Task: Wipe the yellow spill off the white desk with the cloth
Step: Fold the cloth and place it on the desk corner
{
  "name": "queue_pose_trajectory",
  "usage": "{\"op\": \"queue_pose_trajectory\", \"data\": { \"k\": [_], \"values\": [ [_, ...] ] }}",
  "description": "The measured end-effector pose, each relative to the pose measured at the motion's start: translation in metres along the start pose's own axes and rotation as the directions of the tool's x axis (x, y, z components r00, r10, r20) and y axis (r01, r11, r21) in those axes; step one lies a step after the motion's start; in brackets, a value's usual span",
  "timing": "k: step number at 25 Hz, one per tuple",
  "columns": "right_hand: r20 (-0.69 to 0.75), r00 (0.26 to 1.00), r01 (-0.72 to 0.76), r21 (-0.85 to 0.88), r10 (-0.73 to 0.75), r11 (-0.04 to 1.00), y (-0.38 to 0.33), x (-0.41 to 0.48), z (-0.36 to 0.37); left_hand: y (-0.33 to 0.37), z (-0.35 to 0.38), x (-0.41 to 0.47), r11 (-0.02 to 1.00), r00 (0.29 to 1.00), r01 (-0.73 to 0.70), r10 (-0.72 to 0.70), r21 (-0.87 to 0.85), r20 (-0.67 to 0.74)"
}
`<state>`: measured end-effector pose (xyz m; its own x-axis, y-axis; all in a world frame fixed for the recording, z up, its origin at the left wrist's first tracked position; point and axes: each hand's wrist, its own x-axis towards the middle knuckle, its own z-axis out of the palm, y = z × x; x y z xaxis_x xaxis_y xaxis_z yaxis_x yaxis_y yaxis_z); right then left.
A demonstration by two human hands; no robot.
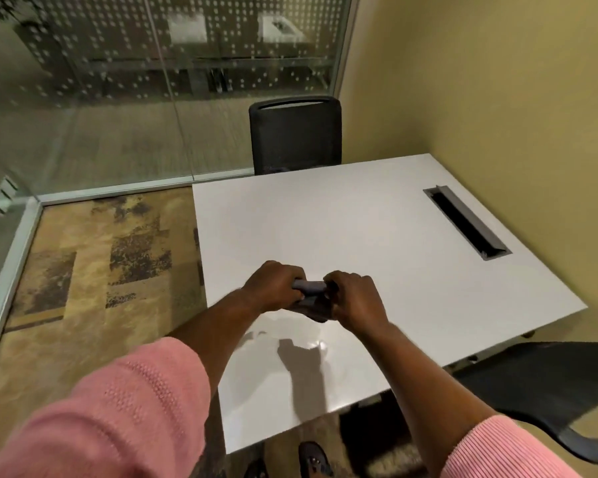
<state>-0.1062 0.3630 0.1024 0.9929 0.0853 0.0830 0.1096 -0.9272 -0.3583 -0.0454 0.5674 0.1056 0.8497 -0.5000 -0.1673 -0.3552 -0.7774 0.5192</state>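
Both hands hold a small grey-blue cloth (310, 288) bunched up above the white desk (359, 236). My left hand (273, 286) grips its left end and my right hand (354, 298) grips its right end, fingers curled. A fold of the cloth hangs below between the hands. The hands hover over the near-left part of the desk, and their shadow falls on the surface below. No yellow spill shows on the desk from here. A glossy patch (311, 343) lies just below the hands.
A dark cable slot (466, 222) is set into the desk at the far right. One black chair (296, 132) stands behind the desk, another black chair (549, 388) at the near right. Glass partitions run along the left and back. Patterned carpet covers the floor.
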Motion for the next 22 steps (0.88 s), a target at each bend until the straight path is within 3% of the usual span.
{"op": "queue_pose_trajectory", "data": {
  "k": [4, 8, 14, 18, 22],
  "values": [
    [-0.117, 0.992, 0.038, -0.054, -0.044, 0.998, 0.003, 0.01, -0.053, 0.037, -0.041, 0.013, 0.991, 0.989, -0.1, 0.109, 0.087, -0.103],
    [-0.278, 0.958, 0.089, 0.038, -0.075, 0.995, 0.015, 0.014, -0.09, 0.073, -0.071, 0.026, 0.979, 0.971, -0.181, 0.192, 0.092, -0.139],
    [-0.602, 0.798, 0.011, 0.0, -0.008, 1.0, 0.052, 0.003, -0.121, 0.124, -0.074, 0.049, 0.976, 0.911, -0.211, 0.215, 0.051, -0.352],
    [-0.682, 0.731, -0.004, -0.045, -0.028, 0.999, 0.088, -0.008, -0.141, 0.161, -0.065, 0.07, 0.933, 0.858, -0.328, 0.36, 0.148, -0.367],
    [-0.692, 0.722, -0.026, -0.031, -0.002, 0.999, 0.146, -0.015, -0.16, 0.207, -0.042, 0.103, 0.902, 0.836, -0.384, 0.43, 0.198, -0.34]
  ]
}}
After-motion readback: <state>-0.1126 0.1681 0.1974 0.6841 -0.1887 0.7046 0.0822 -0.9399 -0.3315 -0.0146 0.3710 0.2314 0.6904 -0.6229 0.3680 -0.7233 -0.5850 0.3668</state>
